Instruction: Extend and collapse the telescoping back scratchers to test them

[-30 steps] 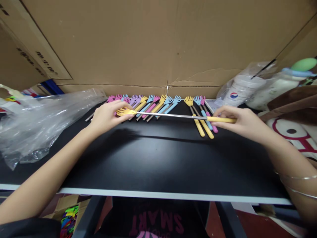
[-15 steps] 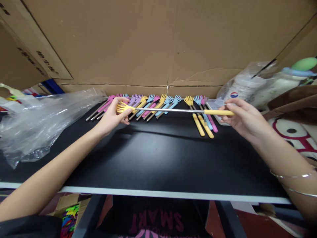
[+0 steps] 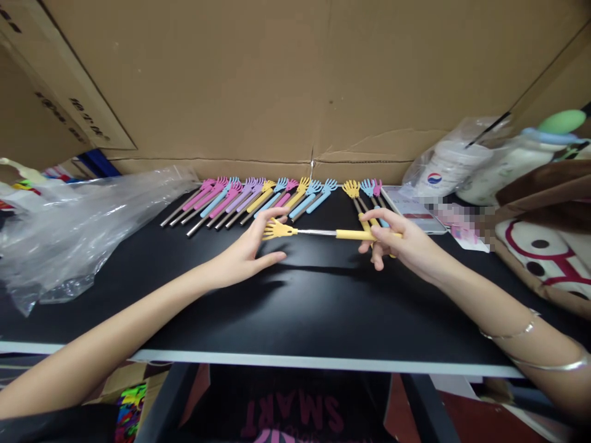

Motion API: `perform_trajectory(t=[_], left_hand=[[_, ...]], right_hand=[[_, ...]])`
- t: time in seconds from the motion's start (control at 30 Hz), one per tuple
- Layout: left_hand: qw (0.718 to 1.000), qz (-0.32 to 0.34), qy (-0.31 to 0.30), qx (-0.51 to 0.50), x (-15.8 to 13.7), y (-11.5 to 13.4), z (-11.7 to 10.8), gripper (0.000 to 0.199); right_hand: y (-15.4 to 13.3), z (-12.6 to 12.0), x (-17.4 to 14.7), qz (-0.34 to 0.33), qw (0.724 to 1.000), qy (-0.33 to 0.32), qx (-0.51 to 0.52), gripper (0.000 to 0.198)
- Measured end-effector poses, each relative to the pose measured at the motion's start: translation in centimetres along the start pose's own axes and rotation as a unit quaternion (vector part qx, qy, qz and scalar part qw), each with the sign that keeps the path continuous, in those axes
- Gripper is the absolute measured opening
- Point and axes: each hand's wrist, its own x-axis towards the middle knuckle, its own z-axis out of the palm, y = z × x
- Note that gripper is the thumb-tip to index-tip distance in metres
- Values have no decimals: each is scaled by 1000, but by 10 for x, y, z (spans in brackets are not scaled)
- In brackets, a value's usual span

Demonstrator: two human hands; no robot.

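A yellow telescopic back scratcher (image 3: 316,232) is held level above the black tabletop, with a short stretch of its metal rod showing. My right hand (image 3: 392,243) grips its yellow handle between thumb and fingers. At the other end, my left hand (image 3: 252,249) has thumb and fingers apart around the claw-shaped head, whose tips are close to the palm; whether they touch I cannot tell. Behind, a row of pink, blue, purple and yellow back scratchers (image 3: 252,197) lies along the cardboard. A smaller group, including a yellow back scratcher (image 3: 351,189), lies partly hidden behind my right hand.
Clear plastic bags (image 3: 87,227) spread over the left of the black table (image 3: 295,320). On the right are a phone-like flat object (image 3: 406,209), a bagged white cup (image 3: 450,169), a bottle (image 3: 535,154) and a brown plush bag (image 3: 540,246). A cardboard wall (image 3: 295,80) closes the back.
The scratcher's rod has shortened as my hands came closer together. The scratcher is now lower and nearer me. My left fingers have loosened from its head.
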Motion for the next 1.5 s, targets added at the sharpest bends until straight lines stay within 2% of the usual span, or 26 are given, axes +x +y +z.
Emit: perform_trajectory(t=[0.13, 0.4, 0.73, 0.9, 1.0, 1.1, 1.17, 1.33, 1.43, 1.5], left_hand=[[999, 32, -18, 3, -1, -2, 2, 72], [998, 54, -4, 9, -2, -1, 5, 88], [999, 47, -7, 4, -2, -3, 9, 84], [999, 32, 38, -6, 3, -1, 3, 69], [999, 17, 39, -4, 4, 0, 1, 57], [999, 25, 23, 22, 4, 1, 3, 49], [998, 35, 25, 56, 3, 1, 4, 43], [986, 48, 43, 155, 3, -4, 3, 40], [979, 60, 53, 187, 2, -9, 0, 46], [976, 61, 38, 206, 1, -13, -1, 47]], right_hand=[[2, -3, -2, -23, 999, -21, -14, 39], [0, 3, -6, -43, 998, -44, -6, 34], [-3, 4, -7, -44, 997, -55, -19, 29], [-8, 2, -8, -69, 989, -76, -102, 31], [-8, 6, -11, -108, 962, -72, -240, 30], [-5, 12, -13, -145, 891, -58, -426, 27], [-3, 15, -14, -167, 859, -51, -482, 26], [-4, 8, -13, -195, 842, -17, -503, 29], [-5, -3, -11, -184, 838, 20, -513, 33], [-6, -10, -11, -172, 840, 48, -513, 36]])
